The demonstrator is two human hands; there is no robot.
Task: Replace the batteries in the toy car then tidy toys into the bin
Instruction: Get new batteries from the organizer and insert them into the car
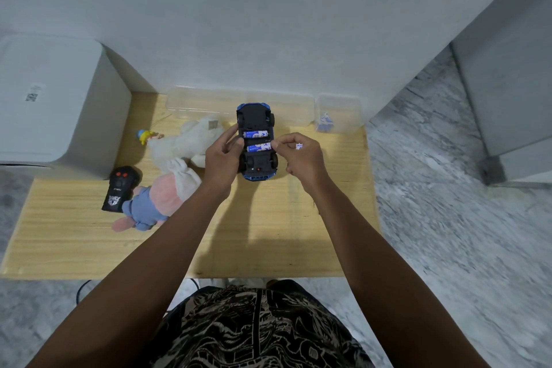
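Car: blue toy car upside down, frame centre, two batteries showing
Left hand: grips car
Right hand: pinches nearer battery

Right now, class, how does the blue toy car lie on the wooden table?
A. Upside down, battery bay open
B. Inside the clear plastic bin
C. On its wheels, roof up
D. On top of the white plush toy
A: the blue toy car shows its black underside, with two blue-and-white batteries visible in the open bay.

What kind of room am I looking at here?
Probably a room at home: a low wooden table on marble-pattern floor, with soft toys, a toy car and clear plastic bins.
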